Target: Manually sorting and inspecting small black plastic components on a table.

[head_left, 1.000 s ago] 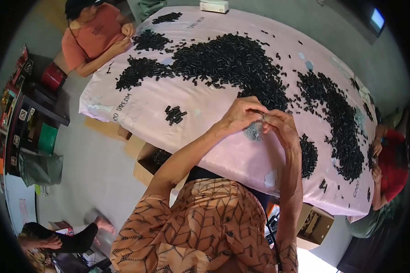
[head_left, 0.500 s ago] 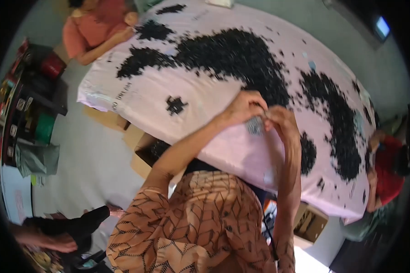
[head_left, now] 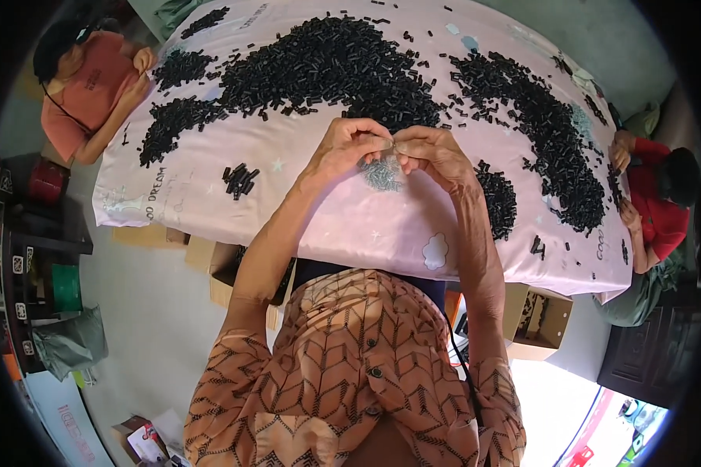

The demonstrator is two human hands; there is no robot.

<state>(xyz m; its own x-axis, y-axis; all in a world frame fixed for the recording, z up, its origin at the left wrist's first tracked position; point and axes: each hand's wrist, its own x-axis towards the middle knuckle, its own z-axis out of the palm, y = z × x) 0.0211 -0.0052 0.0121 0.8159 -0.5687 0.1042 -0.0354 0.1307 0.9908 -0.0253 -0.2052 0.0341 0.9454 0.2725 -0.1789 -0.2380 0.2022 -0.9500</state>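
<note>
L hand (head_left: 349, 152) & R hand (head_left: 436, 158) are pinching fingers together, contents unclear, by near, round, silvery metallic-looking heap (head_left: 382, 177), prob. for reach.

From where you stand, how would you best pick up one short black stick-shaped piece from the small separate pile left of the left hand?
Probably pinch one of the outermost short black stick-shaped pieces across its narrow middle, coming from the near side: each is slim and elongated, and pink cloth borders them there, while inner pieces crowd together.
</note>
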